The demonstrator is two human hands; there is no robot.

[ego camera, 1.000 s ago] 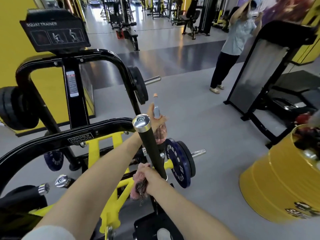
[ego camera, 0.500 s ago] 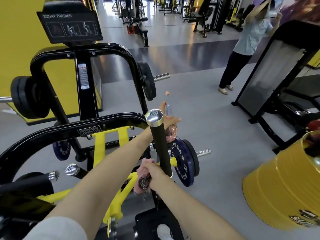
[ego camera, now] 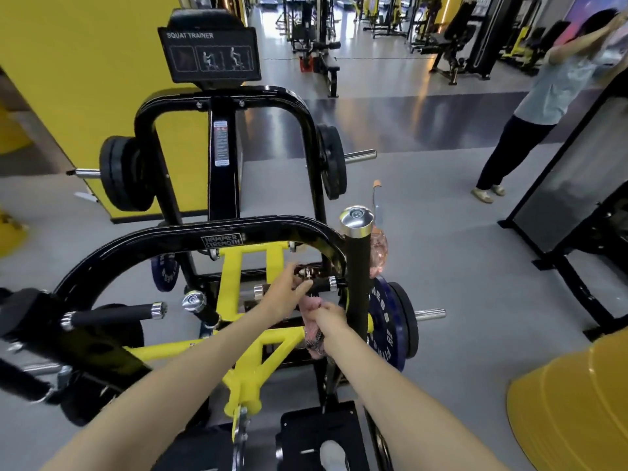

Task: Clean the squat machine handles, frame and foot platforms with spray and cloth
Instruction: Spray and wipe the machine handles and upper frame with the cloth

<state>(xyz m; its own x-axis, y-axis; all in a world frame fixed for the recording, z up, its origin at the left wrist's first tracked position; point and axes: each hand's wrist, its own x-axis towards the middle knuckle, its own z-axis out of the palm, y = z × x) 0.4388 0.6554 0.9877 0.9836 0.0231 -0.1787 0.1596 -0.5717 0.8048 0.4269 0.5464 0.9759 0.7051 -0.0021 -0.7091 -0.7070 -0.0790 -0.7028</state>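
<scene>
The black-and-yellow squat machine frame (ego camera: 190, 239) fills the left and middle. Its upright black handle (ego camera: 356, 266) with a chrome cap stands at centre right. My right hand (ego camera: 328, 317) grips a pink cloth (ego camera: 314, 338) low down against that handle. My left hand (ego camera: 289, 295) reaches forward with fingers nearly straight, its tips at a short horizontal black grip (ego camera: 321, 283). The pink spray bottle (ego camera: 379, 249) stands behind the upright handle with no hand on it; what holds it up is hidden. A black foot platform (ego camera: 306, 426) lies at the bottom.
A blue weight plate (ego camera: 390, 321) sits on the peg right of the handle, black plates (ego camera: 125, 171) higher on the frame. A yellow barrel (ego camera: 577, 402) stands at the lower right. A person (ego camera: 543, 107) stands by another black machine (ego camera: 577, 185) on the right.
My left hand has let go of the spray bottle and dropped to the short grip beside the cloth. The bottle stays behind the handle. My view has turned right.
</scene>
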